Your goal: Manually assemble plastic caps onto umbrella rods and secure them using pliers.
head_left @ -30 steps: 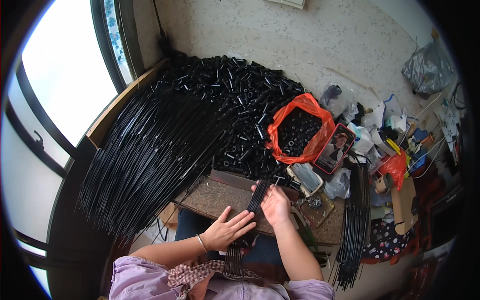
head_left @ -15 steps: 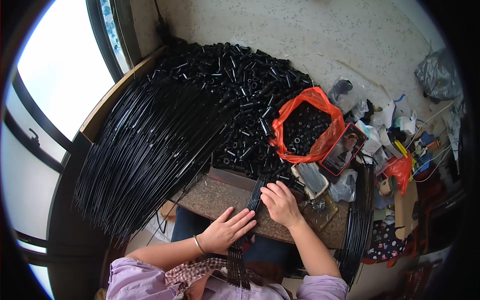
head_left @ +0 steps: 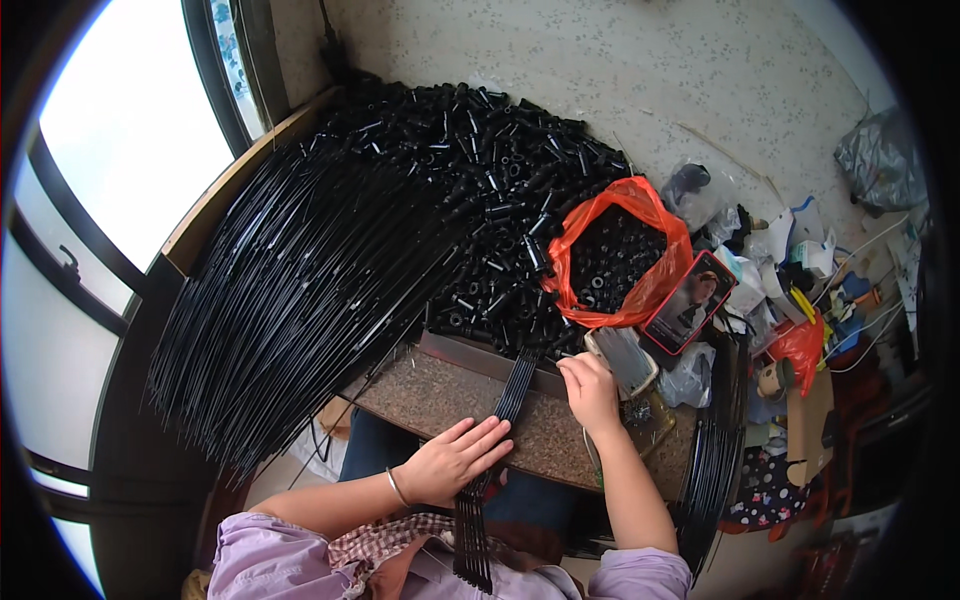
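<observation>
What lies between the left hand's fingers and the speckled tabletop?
In the head view, a flat row of thin black rods passes under the left hand, over the tabletop.

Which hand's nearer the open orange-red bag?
Right: the right hand is below the open orange-red bag in view; the left hand is farther, lower left, on black rods.

Window (head_left: 130,120) at your ten o'clock: glaring white, dark-framed. Wall (head_left: 560,50) at your twelve: pale, speckled. Counter (head_left: 545,430) toward your six: mottled brown. Floor (head_left: 750,556) near five: pale.
</observation>
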A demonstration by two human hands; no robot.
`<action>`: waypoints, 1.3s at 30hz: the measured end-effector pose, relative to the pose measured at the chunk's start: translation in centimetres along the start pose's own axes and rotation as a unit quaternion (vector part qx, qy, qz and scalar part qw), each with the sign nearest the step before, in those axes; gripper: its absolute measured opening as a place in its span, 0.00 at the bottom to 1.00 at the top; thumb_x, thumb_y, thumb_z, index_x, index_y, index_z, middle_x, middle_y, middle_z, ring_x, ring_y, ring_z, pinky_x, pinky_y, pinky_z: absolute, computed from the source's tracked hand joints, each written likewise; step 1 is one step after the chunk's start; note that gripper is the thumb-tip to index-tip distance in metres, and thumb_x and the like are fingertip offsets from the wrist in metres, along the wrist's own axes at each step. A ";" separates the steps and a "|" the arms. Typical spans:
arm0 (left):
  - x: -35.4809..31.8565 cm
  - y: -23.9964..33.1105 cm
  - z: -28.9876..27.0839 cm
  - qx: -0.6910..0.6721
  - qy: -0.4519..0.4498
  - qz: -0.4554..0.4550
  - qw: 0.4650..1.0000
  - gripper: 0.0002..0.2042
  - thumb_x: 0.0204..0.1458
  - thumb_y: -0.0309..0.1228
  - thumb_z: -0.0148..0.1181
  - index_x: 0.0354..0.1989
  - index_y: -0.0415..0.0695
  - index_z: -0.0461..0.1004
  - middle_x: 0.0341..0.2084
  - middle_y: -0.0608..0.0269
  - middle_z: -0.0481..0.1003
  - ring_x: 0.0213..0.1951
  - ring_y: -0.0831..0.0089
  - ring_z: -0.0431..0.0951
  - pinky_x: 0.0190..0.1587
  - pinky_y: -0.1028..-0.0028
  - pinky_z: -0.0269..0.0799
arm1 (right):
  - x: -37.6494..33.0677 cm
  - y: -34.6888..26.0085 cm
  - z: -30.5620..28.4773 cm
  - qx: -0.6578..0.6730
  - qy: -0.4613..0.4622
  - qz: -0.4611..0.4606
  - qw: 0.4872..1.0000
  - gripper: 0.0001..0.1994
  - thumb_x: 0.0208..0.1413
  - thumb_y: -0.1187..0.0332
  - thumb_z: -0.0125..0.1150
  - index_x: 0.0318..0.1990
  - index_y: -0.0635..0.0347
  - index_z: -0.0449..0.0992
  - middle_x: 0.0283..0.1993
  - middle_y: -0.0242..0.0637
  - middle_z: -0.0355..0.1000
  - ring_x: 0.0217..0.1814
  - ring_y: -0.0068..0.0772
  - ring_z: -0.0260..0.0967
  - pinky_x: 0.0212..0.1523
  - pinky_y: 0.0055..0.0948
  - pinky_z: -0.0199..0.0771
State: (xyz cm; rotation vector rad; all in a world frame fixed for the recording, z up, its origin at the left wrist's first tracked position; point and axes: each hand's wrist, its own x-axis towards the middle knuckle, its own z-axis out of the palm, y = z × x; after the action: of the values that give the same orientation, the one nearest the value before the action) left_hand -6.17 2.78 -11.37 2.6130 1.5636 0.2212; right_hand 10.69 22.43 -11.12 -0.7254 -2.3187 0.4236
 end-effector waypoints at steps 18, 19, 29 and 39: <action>0.1 -0.1 -0.3 -0.088 0.005 -0.012 0.996 0.36 0.42 0.38 0.52 0.62 0.40 0.50 0.63 0.50 0.49 0.64 0.60 0.49 0.62 0.62 0.45 | 0.9 -0.9 -0.1 -0.006 -0.097 0.031 0.995 0.07 0.44 0.79 0.54 0.33 0.63 0.75 0.30 0.41 0.68 0.32 0.45 0.68 0.32 0.35 0.69; 0.1 -0.1 -0.3 -0.093 0.011 -0.013 0.996 0.36 0.42 0.38 0.51 0.62 0.40 0.50 0.63 0.51 0.49 0.64 0.61 0.49 0.62 0.63 0.45 | 1.0 -0.7 -0.1 -0.011 -0.100 0.008 0.995 0.07 0.44 0.79 0.54 0.33 0.63 0.75 0.30 0.41 0.68 0.32 0.45 0.68 0.33 0.35 0.69; 0.0 -0.1 -0.1 -0.083 0.018 -0.015 0.996 0.34 0.43 0.36 0.49 0.62 0.40 0.50 0.63 0.52 0.48 0.64 0.63 0.49 0.63 0.64 0.44 | 2.2 0.7 -0.2 0.007 -0.128 -0.073 0.989 0.07 0.45 0.79 0.54 0.33 0.62 0.75 0.30 0.39 0.68 0.32 0.43 0.68 0.33 0.34 0.69; -0.1 -0.2 -0.2 -0.043 0.011 -0.014 0.999 0.34 0.44 0.39 0.50 0.62 0.40 0.50 0.63 0.53 0.49 0.64 0.64 0.49 0.62 0.65 0.45 | 2.1 -0.4 -0.5 -0.144 -0.048 -0.113 0.982 0.06 0.41 0.73 0.61 0.30 0.59 0.75 0.30 0.33 0.68 0.37 0.36 0.65 0.37 0.32 0.66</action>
State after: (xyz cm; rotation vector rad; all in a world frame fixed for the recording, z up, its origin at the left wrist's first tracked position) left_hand -6.41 2.73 -11.25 2.5303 1.5585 0.3087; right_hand 9.55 23.43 -9.52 -0.5744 -2.5490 0.0200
